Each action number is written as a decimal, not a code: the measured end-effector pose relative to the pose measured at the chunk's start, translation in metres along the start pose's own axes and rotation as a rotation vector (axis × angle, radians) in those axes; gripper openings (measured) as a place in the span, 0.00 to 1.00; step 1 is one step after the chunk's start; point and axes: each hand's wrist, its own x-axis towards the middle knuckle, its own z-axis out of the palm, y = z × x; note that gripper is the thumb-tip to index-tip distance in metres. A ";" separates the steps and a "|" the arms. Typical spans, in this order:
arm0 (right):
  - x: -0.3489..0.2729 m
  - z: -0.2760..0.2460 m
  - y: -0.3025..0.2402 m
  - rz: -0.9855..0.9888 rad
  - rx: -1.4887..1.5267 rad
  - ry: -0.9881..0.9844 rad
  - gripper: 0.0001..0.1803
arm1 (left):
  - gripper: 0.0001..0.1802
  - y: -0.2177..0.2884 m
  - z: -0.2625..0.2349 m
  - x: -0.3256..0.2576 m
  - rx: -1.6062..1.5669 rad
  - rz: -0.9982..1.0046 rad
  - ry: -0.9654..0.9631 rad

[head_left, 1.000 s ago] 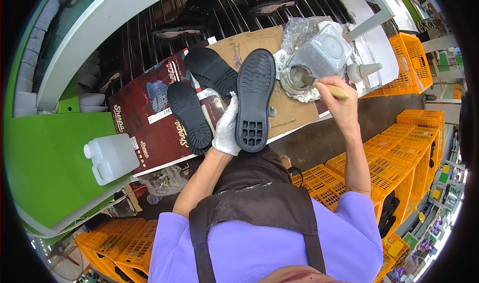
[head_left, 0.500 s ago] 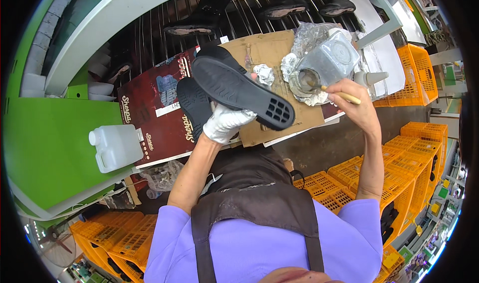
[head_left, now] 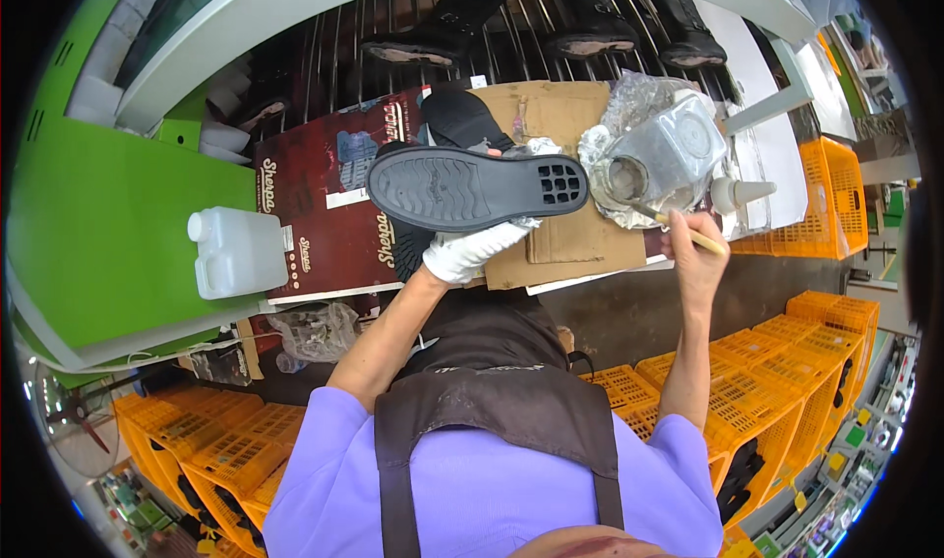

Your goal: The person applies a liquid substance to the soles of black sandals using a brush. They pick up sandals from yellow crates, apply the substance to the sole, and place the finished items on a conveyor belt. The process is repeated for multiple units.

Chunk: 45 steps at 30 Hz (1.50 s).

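A black shoe sole (head_left: pixel 462 186) lies across the grip of my left hand (head_left: pixel 470 250), which wears a white glove; its tread faces up and a grid of square hollows shows at the heel. Bare and closed, my right hand (head_left: pixel 696 253) pinches a brush (head_left: pixel 706 240) with a pale wooden handle. The brush's far end reaches the rim of a clear jar (head_left: pixel 627 177) that lies tipped over, its mouth ringed by crumpled white material. Behind and below the held sole, more black soles (head_left: pixel 457 120) rest on the cardboard.
A white jug (head_left: pixel 239 253) stands on the left. A nozzle-capped bottle (head_left: pixel 742 194) lies right of the jar. Brown cardboard (head_left: pixel 556 238) covers part of the bench. Black boots (head_left: pixel 442 27) stand on a metal roller rack at the back. Orange crates (head_left: pixel 767 361) line the right side.
The sole has turned from slanting to nearly level, its heel end rising toward the jar. My right hand has moved down and slightly away from the jar's mouth, drawing the brush to its rim.
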 end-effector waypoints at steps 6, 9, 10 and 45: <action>-0.023 -0.004 -0.031 -0.243 0.058 0.111 0.03 | 0.41 0.003 -0.001 -0.004 0.506 0.221 0.064; -0.036 0.016 -0.043 -0.559 0.022 0.030 0.08 | 0.42 0.001 0.001 -0.001 0.710 0.293 0.034; -0.039 0.024 -0.046 -0.646 0.049 0.003 0.10 | 0.42 0.001 0.001 0.000 0.641 0.296 0.035; -0.053 0.105 -0.069 -0.946 -0.059 -0.100 0.19 | 0.43 0.019 0.027 -0.024 0.338 0.420 0.127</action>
